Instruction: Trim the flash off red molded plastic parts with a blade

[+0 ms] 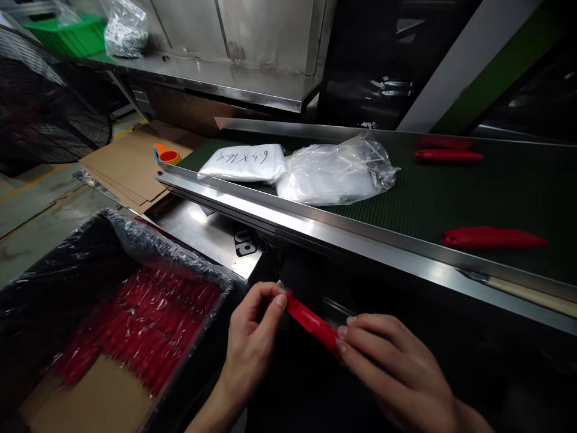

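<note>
In front of the conveyor I hold a long, slim red plastic piece (312, 320) slantwise in both hands. My left hand (255, 328) pinches its upper left end between thumb and forefinger, where a bit of clear film seems to stick out. The fingers of my right hand (396, 361) close on the lower right end, hiding the tip. Two similar red pieces, a far one (448, 156) and a nearer one (493, 237), lie on the green conveyor belt (419, 204) to the right.
At lower left stands a bin (106, 225) lined with dark plastic, holding rows of wrapped red pieces (153, 325) over cardboard. Two white film packs (243, 162) (333, 171) lie on the belt. A metal rail (315, 225) edges it. An orange tape dispenser (169, 156) rests on cardboard sheets (126, 162).
</note>
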`<state>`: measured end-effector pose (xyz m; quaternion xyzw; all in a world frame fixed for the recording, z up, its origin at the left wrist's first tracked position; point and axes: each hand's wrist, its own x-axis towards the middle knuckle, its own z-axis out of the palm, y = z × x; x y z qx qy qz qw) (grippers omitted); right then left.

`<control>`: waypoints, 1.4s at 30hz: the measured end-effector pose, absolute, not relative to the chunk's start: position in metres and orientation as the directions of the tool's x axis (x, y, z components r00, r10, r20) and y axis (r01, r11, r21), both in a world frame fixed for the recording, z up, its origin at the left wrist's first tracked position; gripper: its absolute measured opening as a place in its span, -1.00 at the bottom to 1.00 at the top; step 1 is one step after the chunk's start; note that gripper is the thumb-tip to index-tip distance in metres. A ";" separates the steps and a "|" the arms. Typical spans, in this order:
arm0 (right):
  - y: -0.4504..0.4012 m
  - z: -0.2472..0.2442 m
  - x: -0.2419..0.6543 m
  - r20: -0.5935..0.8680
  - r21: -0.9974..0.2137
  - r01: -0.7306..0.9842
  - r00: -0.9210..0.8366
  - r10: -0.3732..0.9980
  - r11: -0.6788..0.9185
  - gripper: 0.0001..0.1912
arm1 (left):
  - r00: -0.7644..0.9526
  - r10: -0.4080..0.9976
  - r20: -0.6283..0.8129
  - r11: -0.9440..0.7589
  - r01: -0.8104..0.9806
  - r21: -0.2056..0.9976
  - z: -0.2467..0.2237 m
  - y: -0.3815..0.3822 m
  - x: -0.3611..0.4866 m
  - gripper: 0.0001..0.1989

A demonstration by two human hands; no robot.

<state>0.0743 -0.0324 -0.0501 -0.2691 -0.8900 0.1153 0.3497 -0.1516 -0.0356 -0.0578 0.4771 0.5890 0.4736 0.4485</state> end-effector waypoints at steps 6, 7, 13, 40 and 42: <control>-0.031 -0.053 0.082 0.503 -0.253 0.441 -0.700 0.506 0.861 -0.69 | 0.051 0.999 0.006 -0.018 0.238 0.971 -0.059 -0.035 -0.153 -0.86; -0.030 -0.053 0.079 0.534 -0.279 0.443 -0.666 0.521 0.852 -0.70 | 0.038 0.998 0.047 -0.055 0.255 0.965 -0.060 -0.036 -0.150 -0.88; -0.042 -0.058 0.048 0.573 -0.679 0.472 -0.139 0.808 0.563 -0.74 | -0.115 0.935 0.334 -0.266 0.396 0.879 -0.075 -0.044 -0.135 -0.84; -0.022 -0.046 -0.006 0.144 -0.927 0.161 -0.682 0.717 0.339 -0.77 | 0.193 0.968 0.162 -0.225 0.371 0.901 -0.064 -0.098 -0.207 -0.24; -0.013 -0.045 -0.018 0.074 -0.921 0.169 -0.809 0.583 0.352 -0.81 | 0.174 0.972 0.156 -0.210 0.357 0.910 -0.063 -0.111 -0.219 -0.31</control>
